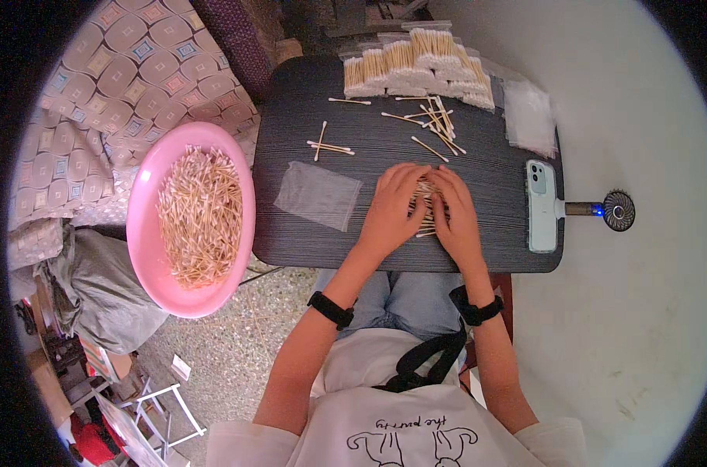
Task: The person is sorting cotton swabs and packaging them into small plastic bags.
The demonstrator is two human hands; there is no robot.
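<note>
Between my two hands, near the front of the dark table [478,241], is a bunch of cotton swabs [426,226]. My left hand [396,204] curls round the bunch from the left, and my right hand [454,206] closes on it from the right. Fingers cover much of the bunch, with swab tips showing between them. Just left of my left hand lies a clear plastic bag [318,194], flat on the table. Loose cotton swabs [440,128] are scattered beyond my hands, and a crossed pair [322,144] rests farther left.
A pink tub [139,233] heaped with cotton swabs stands left of the table. Filled swab bags [415,66] are stacked at the far edge. Clear bags [528,117] lie at the far right. A phone [542,206] and a small fan [618,210] sit by the right edge.
</note>
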